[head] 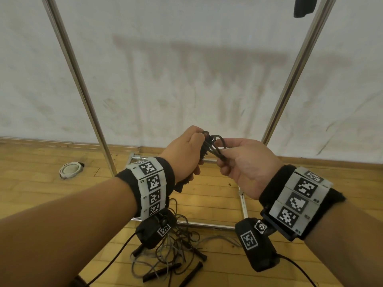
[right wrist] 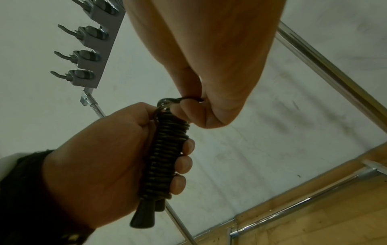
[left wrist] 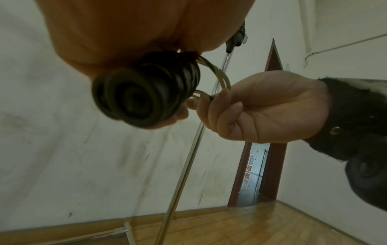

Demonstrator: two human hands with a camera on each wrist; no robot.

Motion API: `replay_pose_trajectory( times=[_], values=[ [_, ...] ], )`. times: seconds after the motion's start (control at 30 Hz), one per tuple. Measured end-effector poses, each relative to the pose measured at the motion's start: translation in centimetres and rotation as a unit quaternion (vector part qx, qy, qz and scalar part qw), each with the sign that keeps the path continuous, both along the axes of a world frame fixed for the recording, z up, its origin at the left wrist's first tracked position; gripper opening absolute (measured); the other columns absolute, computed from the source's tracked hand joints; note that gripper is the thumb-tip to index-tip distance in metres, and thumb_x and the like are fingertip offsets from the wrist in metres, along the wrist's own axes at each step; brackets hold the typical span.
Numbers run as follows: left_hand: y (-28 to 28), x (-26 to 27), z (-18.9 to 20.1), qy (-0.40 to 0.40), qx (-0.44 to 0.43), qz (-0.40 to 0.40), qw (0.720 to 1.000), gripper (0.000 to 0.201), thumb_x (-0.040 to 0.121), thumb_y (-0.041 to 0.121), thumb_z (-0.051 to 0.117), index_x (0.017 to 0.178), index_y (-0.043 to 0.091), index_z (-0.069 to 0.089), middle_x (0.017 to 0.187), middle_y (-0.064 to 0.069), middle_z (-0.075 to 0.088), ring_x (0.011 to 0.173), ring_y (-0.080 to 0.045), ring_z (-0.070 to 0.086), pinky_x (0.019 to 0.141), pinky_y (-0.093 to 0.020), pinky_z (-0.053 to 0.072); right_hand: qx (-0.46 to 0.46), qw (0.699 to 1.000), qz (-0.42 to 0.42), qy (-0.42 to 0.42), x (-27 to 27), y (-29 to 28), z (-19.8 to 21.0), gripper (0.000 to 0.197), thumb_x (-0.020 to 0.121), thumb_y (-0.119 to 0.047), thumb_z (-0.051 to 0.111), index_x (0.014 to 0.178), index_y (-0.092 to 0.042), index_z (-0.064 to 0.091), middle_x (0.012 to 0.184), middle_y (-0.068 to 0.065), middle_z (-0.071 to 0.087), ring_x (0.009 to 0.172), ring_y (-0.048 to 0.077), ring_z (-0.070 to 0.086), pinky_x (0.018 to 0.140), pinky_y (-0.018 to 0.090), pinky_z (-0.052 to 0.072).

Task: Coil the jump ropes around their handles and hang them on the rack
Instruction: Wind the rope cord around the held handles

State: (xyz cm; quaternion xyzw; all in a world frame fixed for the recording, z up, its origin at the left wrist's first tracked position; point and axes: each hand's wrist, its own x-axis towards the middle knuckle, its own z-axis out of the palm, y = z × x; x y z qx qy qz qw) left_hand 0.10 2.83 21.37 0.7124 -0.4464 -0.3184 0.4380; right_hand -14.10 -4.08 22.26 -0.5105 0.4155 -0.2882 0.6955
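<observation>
Two hands met in front of me, between the uprights of the metal rack (head: 80, 83). My left hand (head: 183, 151) had its grip wrapped around the coiled jump rope (right wrist: 165, 154), fingers curled over the tight black turns wound along the paired handles (right wrist: 144, 215), whose flared ends stuck out below my palm. My right hand (head: 244, 162) pinched the last loose loop of cord (head: 217, 141) between thumb and fingers, just right of the bundle's top and touching it. From the left wrist view the coil showed end-on as a dark spiral, with the loop arching over to my right fingers (left wrist: 217, 106).

Near my feet, on the wooden floor (head: 41, 183), lay a tangle of other jump ropes (head: 176, 251), grey and dark cords mixed, with several black handles lying apart at its near edge. A round white fitting (head: 69, 169) sat in the floor to the far left, beside the left upright. High on the rack, a grey hook strip (right wrist: 92, 49) carried a row of pegs; something dark (head: 304, 6) hung at the top right, too cropped to tell what.
</observation>
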Motion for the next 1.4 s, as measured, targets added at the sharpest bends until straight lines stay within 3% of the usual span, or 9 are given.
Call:
replay_pose_trajectory(
  times=[0.23, 0.4, 0.53, 0.77, 1.0, 1.13, 1.2, 1.33, 1.4],
  values=[
    [-0.1, -0.6, 0.1, 0.008, -0.006, 0.001, 1.000, 0.029, 0.109, 0.034, 0.029, 0.114, 0.027, 0.057, 0.081, -0.012, 0.065, 0.060, -0.026, 0.060, 0.052, -0.037, 0.048, -0.078, 0.994, 0.025, 0.065, 0.1, 0.1, 0.4, 0.021, 0.106, -0.015, 0.051, 0.098, -0.016, 0.069, 0.076, 0.006, 0.052, 0.057, 0.013, 0.049, 0.051, 0.027, 0.042],
    [-0.5, -0.4, 0.4, 0.066, -0.002, 0.082, 0.994, 0.037, 0.102, 0.032, 0.029, 0.098, 0.009, 0.058, 0.070, -0.010, 0.063, 0.050, -0.022, 0.054, 0.045, -0.031, 0.043, -0.104, 0.991, 0.046, 0.076, 0.4, 0.8, 0.5, 0.018, 0.105, -0.016, 0.055, 0.105, -0.009, 0.071, 0.076, 0.007, 0.055, 0.057, 0.013, 0.051, 0.052, 0.027, 0.047],
    [-0.8, -0.3, 0.8, 0.106, -0.016, 0.109, 0.988, 0.038, 0.102, 0.030, 0.030, 0.102, 0.006, 0.060, 0.069, -0.011, 0.064, 0.051, -0.024, 0.056, 0.044, -0.030, 0.043, -0.117, 0.990, 0.044, 0.065, 0.4, 1.1, 0.2, 0.020, 0.104, -0.014, 0.055, 0.100, -0.005, 0.072, 0.073, 0.009, 0.053, 0.056, 0.014, 0.049, 0.052, 0.028, 0.046],
    [-0.6, -0.4, 0.6, 0.108, -0.005, 0.055, 0.993, 0.042, 0.102, 0.034, 0.031, 0.101, 0.004, 0.060, 0.059, -0.005, 0.064, 0.043, -0.018, 0.055, 0.041, -0.027, 0.043, -0.081, 0.997, -0.004, 0.006, -0.1, 0.2, 0.3, 0.018, 0.105, -0.012, 0.053, 0.101, -0.005, 0.069, 0.076, 0.005, 0.050, 0.054, 0.010, 0.046, 0.049, 0.025, 0.040],
    [-0.2, -0.4, 0.7, 0.081, 0.004, 0.012, 0.997, 0.048, 0.102, 0.042, 0.031, 0.092, 0.007, 0.062, 0.063, -0.008, 0.066, 0.051, -0.023, 0.057, 0.048, -0.030, 0.046, -0.101, 0.993, 0.053, 0.037, -1.0, -0.3, 0.5, 0.022, 0.106, -0.014, 0.052, 0.104, 0.001, 0.068, 0.082, 0.011, 0.053, 0.054, 0.012, 0.045, 0.049, 0.025, 0.038],
    [-0.1, -0.4, 0.8, 0.043, -0.008, -0.010, 0.999, 0.038, 0.106, 0.041, 0.032, 0.095, 0.014, 0.056, 0.074, -0.011, 0.066, 0.058, -0.026, 0.058, 0.052, -0.036, 0.048, -0.226, 0.962, 0.083, 0.133, -1.4, -0.7, 1.1, 0.027, 0.107, -0.019, 0.050, 0.094, -0.007, 0.071, 0.076, 0.014, 0.049, 0.061, 0.027, 0.043, 0.056, 0.036, 0.037],
    [0.0, -0.4, 0.7, 0.014, -0.019, -0.030, 0.999, 0.029, 0.109, 0.039, 0.031, 0.101, 0.019, 0.051, 0.080, -0.011, 0.065, 0.059, -0.026, 0.060, 0.053, -0.038, 0.050, -0.307, 0.925, 0.104, 0.198, -1.6, -0.9, 1.4, 0.029, 0.106, -0.023, 0.051, 0.089, -0.013, 0.072, 0.070, 0.009, 0.054, 0.062, 0.024, 0.046, 0.061, 0.040, 0.039],
    [0.0, -0.2, 0.2, -0.027, -0.019, -0.053, 0.998, 0.023, 0.110, 0.038, 0.032, 0.102, 0.025, 0.050, 0.081, -0.011, 0.065, 0.058, -0.024, 0.061, 0.053, -0.040, 0.052, -0.418, 0.841, 0.144, 0.311, -1.9, -1.3, 1.6, 0.033, 0.107, -0.028, 0.047, 0.093, -0.012, 0.071, 0.070, 0.004, 0.057, 0.062, 0.017, 0.050, 0.060, 0.033, 0.041],
    [0.1, -0.1, 0.2, -0.022, -0.023, -0.054, 0.998, 0.022, 0.110, 0.039, 0.034, 0.104, 0.028, 0.052, 0.082, -0.012, 0.066, 0.057, -0.024, 0.062, 0.051, -0.039, 0.053, -0.428, 0.837, 0.134, 0.314, -1.9, -1.3, 1.4, 0.032, 0.108, -0.028, 0.045, 0.096, -0.013, 0.071, 0.070, 0.003, 0.058, 0.062, 0.016, 0.050, 0.058, 0.032, 0.041]
  ],
)
